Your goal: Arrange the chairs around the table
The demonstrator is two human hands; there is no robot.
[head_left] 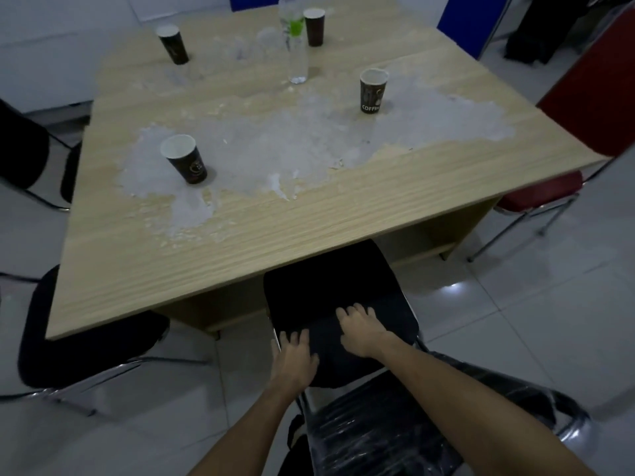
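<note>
Black chair (pixel 330 286), red chair (pixel 591 97), wood-grain table (pixel 240 242) blotched white.

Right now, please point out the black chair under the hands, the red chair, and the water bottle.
black chair (pixel 330 286), head view, on the bare seat cushion.
red chair (pixel 591 80), head view, on the backrest.
water bottle (pixel 298 60), head view, on the clear body.

I see a black chair (pixel 330 286) half tucked under the worktop's (pixel 240 235) near edge, another black chair (pixel 89 352) at its left corner, a red chair (pixel 584 108) on the right.
</note>
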